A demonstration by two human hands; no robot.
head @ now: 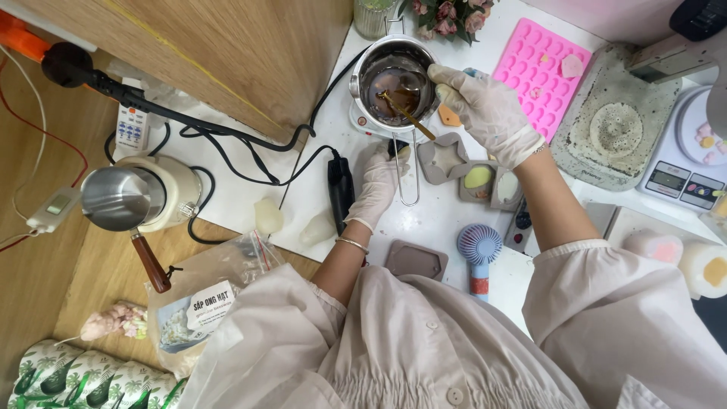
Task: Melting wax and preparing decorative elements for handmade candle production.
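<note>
A small steel pot (362,70) holding dark liquid sits on a white heating base at the back of the white table. My right hand (485,110), in a white glove, holds a thin wooden stick (409,115) whose tip dips into the dark liquid. My left hand (379,182), also gloved, grips the pot's wire handle (409,193) just in front of the pot. Grey moulds (447,159) lie directly beside both hands, two of them filled with pale wax.
A pink silicone mould tray (539,72), a round grey stone slab (615,130) and a digital scale (685,170) stand at the right. At left are a second steel pot with a wooden handle (125,201), black cables (227,144), a bag of wax (204,299) and a small blue fan (478,254).
</note>
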